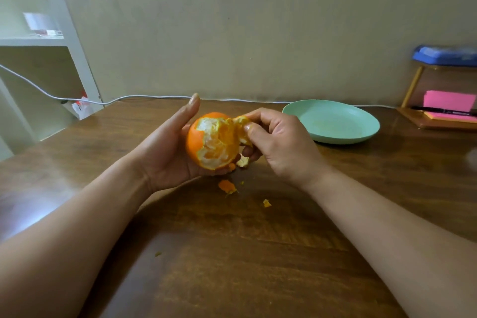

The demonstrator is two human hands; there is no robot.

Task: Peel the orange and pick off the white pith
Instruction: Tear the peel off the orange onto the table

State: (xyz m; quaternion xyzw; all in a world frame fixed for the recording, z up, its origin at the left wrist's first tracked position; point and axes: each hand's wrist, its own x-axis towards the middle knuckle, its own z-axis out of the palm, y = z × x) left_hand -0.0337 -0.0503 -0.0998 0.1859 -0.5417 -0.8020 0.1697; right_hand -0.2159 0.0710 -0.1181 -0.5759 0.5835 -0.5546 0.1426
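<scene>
A partly peeled orange (211, 143) is held above the wooden table (232, 253), its near face stripped to white pith and flesh, with peel still on its left side and top. My left hand (167, 147) cups it from the left and below, thumb pointing straight up. My right hand (278, 142) pinches a strip of peel (241, 128) that still hangs on the orange's right side. My right hand's lower fingers are hidden behind the fruit.
Small peel scraps (227, 186) lie on the table under the hands. A green plate (333, 121) sits at the back right. Pink sticky notes and a pen (449, 108) lie on a wooden stand at the far right. A white cable (144, 97) runs along the wall.
</scene>
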